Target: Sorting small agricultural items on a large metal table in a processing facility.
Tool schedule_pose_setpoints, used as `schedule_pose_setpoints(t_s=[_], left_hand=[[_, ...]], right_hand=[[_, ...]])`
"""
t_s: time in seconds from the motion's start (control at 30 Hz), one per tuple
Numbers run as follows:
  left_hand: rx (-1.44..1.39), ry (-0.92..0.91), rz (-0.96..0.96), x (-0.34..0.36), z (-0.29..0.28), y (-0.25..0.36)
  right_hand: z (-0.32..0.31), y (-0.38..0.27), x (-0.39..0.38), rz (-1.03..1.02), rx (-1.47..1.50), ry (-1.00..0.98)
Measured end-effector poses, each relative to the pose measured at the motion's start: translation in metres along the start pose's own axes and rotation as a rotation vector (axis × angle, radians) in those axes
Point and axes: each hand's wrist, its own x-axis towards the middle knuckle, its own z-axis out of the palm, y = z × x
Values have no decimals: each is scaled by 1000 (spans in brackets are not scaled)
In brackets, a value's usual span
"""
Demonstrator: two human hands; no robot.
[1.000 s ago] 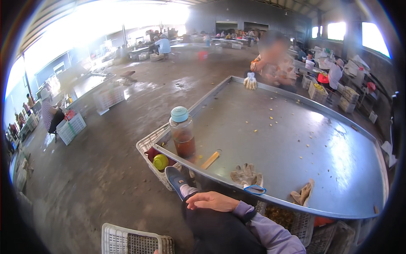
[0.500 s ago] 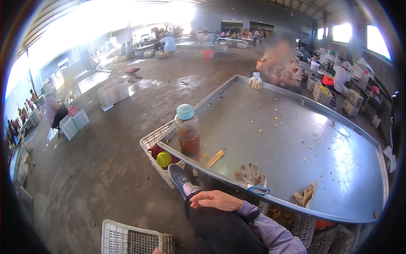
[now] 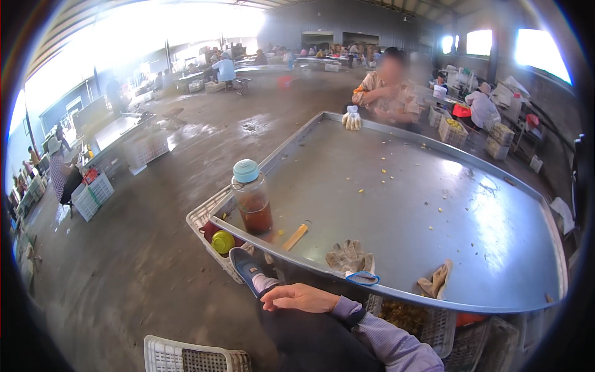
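Observation:
My right hand, in a pale purple sleeve, rests on my dark-trousered leg just above the ankle. Its fingers are stretched out and hold nothing. My left hand is out of the picture. Beyond my leg is a raised-rim metal table. On its near left corner stands a clear bottle of reddish-brown liquid with a light blue lid. A small tool with a wooden handle lies beside it. Along the near edge lie a greyish work glove with a blue-trimmed cuff and a crumpled tan glove.
A white crate holding a yellow-green round object stands under the left corner. Another crate is by my left side. Crates sit beneath the table. Across it sits a person, near white gloves.
The view has shifted, so the table and bottle appear farther left. Fingertips seen before at the lower edge near the crate are gone from view. My right hand still rests on my leg.

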Motion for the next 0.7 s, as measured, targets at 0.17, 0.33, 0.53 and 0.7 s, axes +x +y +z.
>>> schedule_pose_setpoints(t_s=[0.17,0.33,0.53,0.7], left_hand=[[8,-62,-12,5,-1,5],[23,2,-11,-2,1,-3],[59,48,265,-3,34,-37],[-55,-113,-231,8,-31,34]], right_hand=[[-5,7,-3,8,29,-4],[-2,2,-1,-4,3,-13],[0,-6,1,-6,-55,16],[2,-12,-3,34,-18,47]])
